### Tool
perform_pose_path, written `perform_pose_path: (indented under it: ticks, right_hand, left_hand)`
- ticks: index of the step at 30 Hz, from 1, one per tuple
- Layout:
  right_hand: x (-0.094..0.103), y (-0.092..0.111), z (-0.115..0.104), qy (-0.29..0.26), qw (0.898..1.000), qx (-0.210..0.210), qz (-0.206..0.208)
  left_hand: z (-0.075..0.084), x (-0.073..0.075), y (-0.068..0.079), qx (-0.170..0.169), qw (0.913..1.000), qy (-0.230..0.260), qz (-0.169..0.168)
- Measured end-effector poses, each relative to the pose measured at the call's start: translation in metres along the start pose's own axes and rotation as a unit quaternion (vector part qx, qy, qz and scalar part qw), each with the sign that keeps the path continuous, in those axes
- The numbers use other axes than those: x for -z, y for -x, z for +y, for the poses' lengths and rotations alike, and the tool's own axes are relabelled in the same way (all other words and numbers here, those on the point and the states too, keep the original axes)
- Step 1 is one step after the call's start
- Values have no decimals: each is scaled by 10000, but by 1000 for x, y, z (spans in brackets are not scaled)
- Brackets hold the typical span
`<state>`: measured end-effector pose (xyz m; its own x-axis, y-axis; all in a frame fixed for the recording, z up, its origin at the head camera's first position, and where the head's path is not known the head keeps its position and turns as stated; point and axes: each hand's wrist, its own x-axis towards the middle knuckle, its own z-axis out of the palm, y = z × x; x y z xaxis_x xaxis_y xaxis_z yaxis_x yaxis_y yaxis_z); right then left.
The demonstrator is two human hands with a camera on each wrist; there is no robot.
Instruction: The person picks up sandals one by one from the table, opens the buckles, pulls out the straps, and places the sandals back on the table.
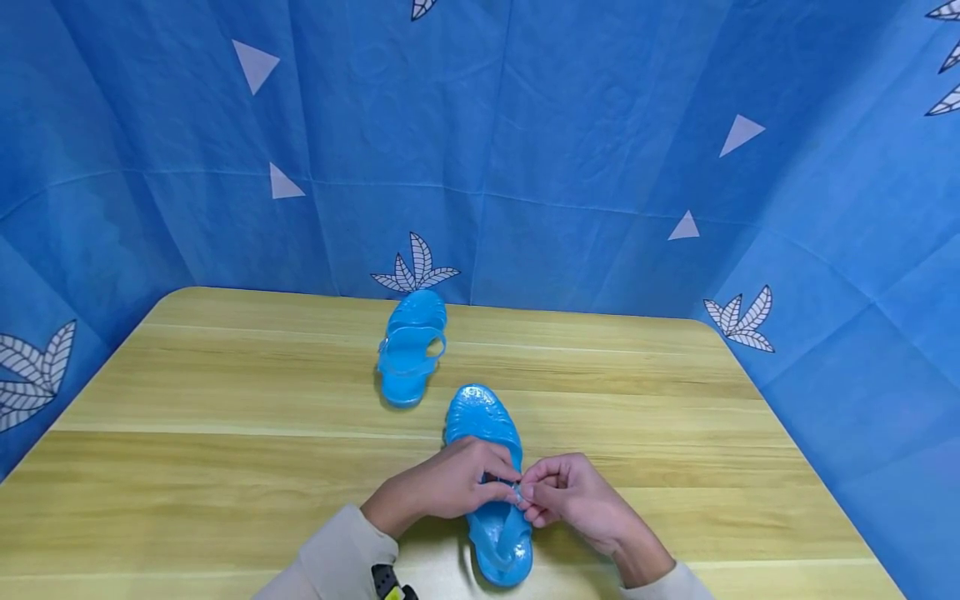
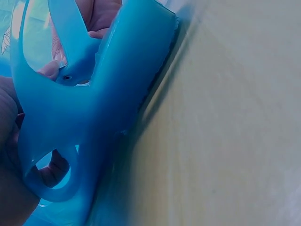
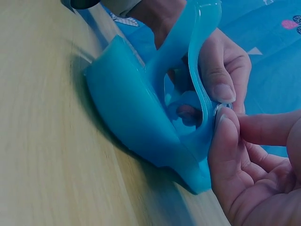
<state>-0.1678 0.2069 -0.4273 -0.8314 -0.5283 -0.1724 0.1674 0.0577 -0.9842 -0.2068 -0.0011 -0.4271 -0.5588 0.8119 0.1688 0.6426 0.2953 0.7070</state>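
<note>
A glossy blue jelly sandal (image 1: 480, 410) stands sole-down on the table, toe pointing away, between both hands. Reaching across its upper from the left, my left hand (image 1: 453, 479) holds the ankle strap with thumb and fingers near the right side. On that same side my right hand (image 1: 576, 502) pinches at the strap's fastening with thumb and forefinger. A small metal buckle (image 3: 217, 111) shows between the fingertips in the right wrist view, partly covered by them. In the left wrist view, fingers appear through openings in the sandal's side (image 2: 56, 108).
A matching blue sandal (image 1: 407, 354) sits farther back and to the left on the wood-grain table (image 1: 225, 467). Blue printed cloth (image 1: 480, 125) hangs behind the table and along its sides. A dark watch (image 1: 388, 582) is on the left wrist.
</note>
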Motion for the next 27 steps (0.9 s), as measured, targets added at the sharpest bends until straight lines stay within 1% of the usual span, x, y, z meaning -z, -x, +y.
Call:
perform_pose_path:
  ticks: [9, 19, 23, 27]
  right_hand:
    - [-5, 0, -3, 53, 9998, -57, 193]
    - [-10, -2, -5, 2, 9984, -238, 516]
    - [-6, -1, -5, 119, 9987, -237, 428]
    - [0, 0, -2, 266, 9993, -157, 194]
  left_hand:
    - [-1, 0, -1, -20, 10000, 45, 44]
    - [-3, 1, 0, -83, 9997, -18, 232]
    - [-2, 1, 0, 36, 9999, -12, 119]
    - [-1, 2, 1, 150, 9998, -106, -12]
